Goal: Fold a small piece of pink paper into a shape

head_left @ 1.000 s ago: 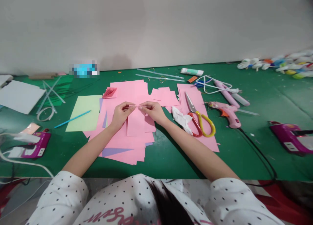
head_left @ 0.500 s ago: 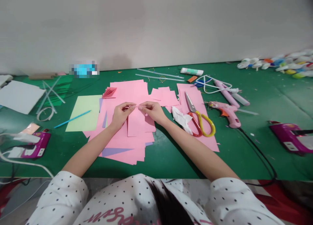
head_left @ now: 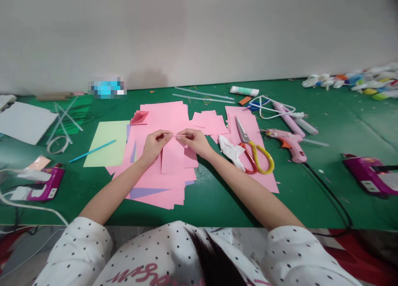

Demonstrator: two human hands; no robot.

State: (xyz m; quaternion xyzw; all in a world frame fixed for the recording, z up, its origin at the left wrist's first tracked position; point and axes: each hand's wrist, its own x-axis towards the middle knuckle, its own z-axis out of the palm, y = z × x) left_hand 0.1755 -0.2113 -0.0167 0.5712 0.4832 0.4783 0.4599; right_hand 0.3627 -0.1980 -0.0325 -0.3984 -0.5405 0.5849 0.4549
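Note:
A narrow pink paper strip (head_left: 173, 159) hangs between my hands, its top edge pinched on both sides. My left hand (head_left: 155, 145) grips that edge at the left, thumb and fingers together. At the right, my right hand (head_left: 194, 141) pinches the same edge, close to the left fingertips. Beneath both hands lies a loose pile of pink sheets (head_left: 161, 111) with some purple showing. A small folded pink fan (head_left: 139, 117) rests on the pile's upper left. Smaller pink pieces (head_left: 208, 121) lie to the right of my right hand.
Scissors (head_left: 245, 138) with red and yellow handles lie on pink paper at the right, beside a crumpled tissue (head_left: 230, 150). Farther right are a pink glue gun (head_left: 292, 145) and power strip (head_left: 370, 174). A blue stick (head_left: 93, 150) crosses light green paper (head_left: 105, 132) at the left.
The lower end of the hanging pink strip has shifted very slightly left. Both hands keep nearly the same pinch and place.

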